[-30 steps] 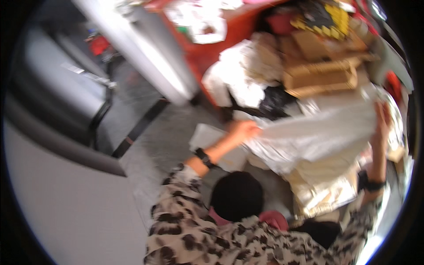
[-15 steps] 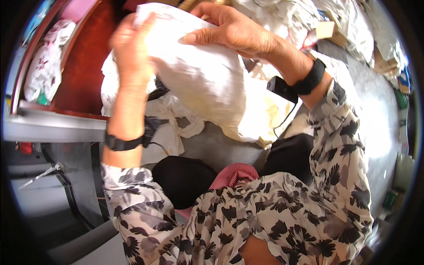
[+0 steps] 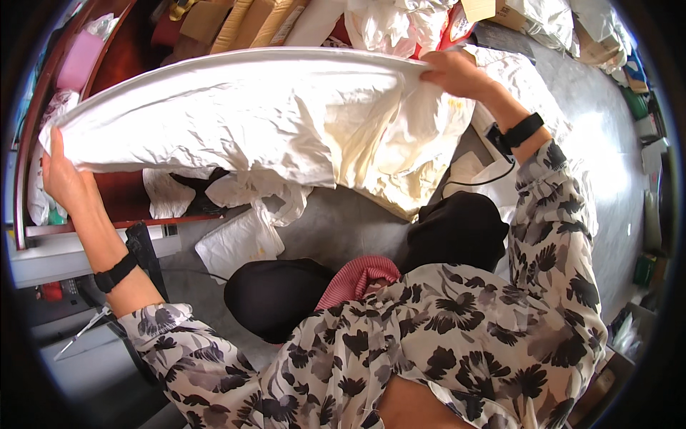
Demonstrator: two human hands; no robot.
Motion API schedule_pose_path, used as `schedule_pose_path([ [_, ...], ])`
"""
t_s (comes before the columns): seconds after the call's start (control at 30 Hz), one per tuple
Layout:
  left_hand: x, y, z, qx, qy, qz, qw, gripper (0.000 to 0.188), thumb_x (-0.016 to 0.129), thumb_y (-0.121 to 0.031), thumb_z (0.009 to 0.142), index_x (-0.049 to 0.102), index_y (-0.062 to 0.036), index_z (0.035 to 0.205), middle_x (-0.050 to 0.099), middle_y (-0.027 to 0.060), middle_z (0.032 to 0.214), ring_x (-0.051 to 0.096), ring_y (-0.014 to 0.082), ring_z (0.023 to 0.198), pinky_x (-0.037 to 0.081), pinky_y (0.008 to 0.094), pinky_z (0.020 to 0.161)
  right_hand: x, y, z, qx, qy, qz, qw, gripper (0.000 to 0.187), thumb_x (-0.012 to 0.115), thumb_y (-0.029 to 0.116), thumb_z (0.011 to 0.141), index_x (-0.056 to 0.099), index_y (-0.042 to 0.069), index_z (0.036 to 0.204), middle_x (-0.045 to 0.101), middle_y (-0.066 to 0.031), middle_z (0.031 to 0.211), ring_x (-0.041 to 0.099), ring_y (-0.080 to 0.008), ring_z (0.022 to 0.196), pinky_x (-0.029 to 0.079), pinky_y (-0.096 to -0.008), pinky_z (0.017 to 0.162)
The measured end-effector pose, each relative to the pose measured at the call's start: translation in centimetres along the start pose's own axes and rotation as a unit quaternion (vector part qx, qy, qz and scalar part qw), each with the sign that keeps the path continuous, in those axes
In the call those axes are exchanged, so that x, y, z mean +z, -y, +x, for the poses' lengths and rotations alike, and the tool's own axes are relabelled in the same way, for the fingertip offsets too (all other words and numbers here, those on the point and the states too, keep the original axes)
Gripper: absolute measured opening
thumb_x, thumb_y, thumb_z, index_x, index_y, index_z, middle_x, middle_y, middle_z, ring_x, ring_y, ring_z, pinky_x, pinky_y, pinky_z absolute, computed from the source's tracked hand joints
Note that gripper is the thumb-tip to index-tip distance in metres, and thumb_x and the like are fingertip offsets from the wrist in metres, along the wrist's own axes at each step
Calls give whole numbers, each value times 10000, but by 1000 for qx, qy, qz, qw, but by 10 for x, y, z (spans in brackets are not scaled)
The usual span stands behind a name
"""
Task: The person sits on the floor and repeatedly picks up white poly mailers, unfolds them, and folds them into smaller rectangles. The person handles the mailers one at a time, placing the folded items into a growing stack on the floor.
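Observation:
A wide white cloth [image 3: 236,107], wrinkled and yellowish toward its right part, is stretched between my hands above my knees. My left hand [image 3: 66,175] grips its left end, thumb up along the edge. My right hand [image 3: 459,74] pinches the top edge near the right end, at the far side. The upper edge runs nearly taut in a slight arch, while the lower part hangs in loose folds. Below it a crumpled white piece of fabric [image 3: 239,239] lies on the grey floor; whether it joins the held cloth is hard to tell.
At left stands an open dark-red drawer or cabinet [image 3: 136,200] with a pink item [image 3: 78,63] and printed fabric. Cardboard pieces [image 3: 261,25] and white plastic bags [image 3: 389,25] lie at the back. More white fabric [image 3: 525,89] spreads at right on the shiny grey floor [image 3: 607,200].
My hands have moved far apart, the left going left and down, the right going right. The bunched white cloth has been spread out wide between them.

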State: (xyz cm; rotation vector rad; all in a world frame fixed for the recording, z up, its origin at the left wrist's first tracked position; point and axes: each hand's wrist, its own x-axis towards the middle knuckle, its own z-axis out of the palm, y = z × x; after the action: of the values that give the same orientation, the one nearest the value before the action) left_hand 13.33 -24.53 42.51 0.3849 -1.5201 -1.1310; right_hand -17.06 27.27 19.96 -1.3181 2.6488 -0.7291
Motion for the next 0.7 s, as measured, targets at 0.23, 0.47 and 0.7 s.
schedule_pose_path([
  [0.23,-41,7,16,-79,25,-45,996,452,698,-149,902,528,103,1237,622,207,1180,626,304,1059,497,455,961,-94,-24,-45,84,-365,27,927,188,738,175,855,694,71,1005,652,17,790,564,-65,710,482,-219,666],
  [0.47,-50,55,-26,-197,-28,-25,980,345,679,-174,920,597,38,1180,652,159,1111,642,272,1024,520,424,906,-121,29,-88,49,-89,-56,993,114,677,120,870,657,56,962,660,-94,813,610,-193,694,488,-308,648],
  [0.7,-111,44,26,-173,-11,-103,980,402,664,-202,935,551,34,1239,616,178,1220,610,307,1094,490,469,964,-237,2,-174,-11,-121,203,972,471,856,297,658,664,1,969,604,5,842,580,-96,777,473,-252,672],
])
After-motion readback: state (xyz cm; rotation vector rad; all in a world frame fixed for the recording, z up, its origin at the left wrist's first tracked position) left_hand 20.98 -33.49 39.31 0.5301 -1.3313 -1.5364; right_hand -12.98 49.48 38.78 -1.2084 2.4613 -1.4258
